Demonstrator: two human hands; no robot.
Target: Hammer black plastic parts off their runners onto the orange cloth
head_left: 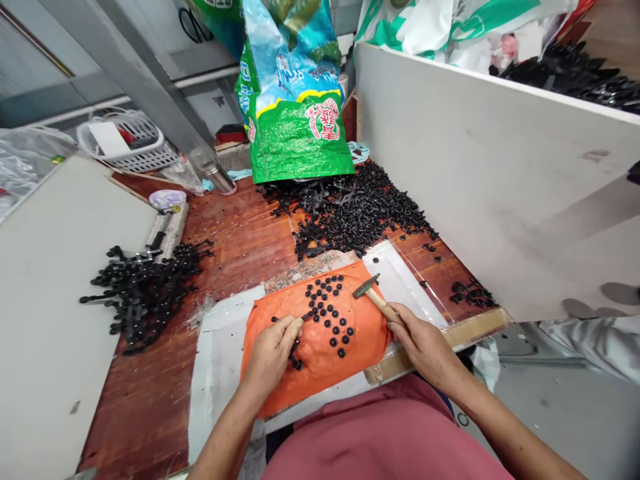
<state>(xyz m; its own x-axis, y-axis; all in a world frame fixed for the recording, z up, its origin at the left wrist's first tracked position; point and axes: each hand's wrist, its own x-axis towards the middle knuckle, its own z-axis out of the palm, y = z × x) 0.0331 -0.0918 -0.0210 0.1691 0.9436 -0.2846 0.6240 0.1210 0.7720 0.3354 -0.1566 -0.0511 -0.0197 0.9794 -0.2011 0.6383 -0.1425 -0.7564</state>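
Note:
My right hand is closed round the wooden handle of a small hammer, whose dark green head hangs over the right side of an orange cloth. My left hand pinches a black plastic part over the cloth's left half; the fingers cover much of it, and knobbed ends stick out below and to the right. Between the two hands, several small round black pieces with raised centres lie scattered on the cloth. The cloth is spread over a slab on the table.
A large heap of black parts lies behind the cloth, below a green and blue bag. Branched black parts are piled at left. Upright boards flank the table. A white basket and a metal flask stand back left.

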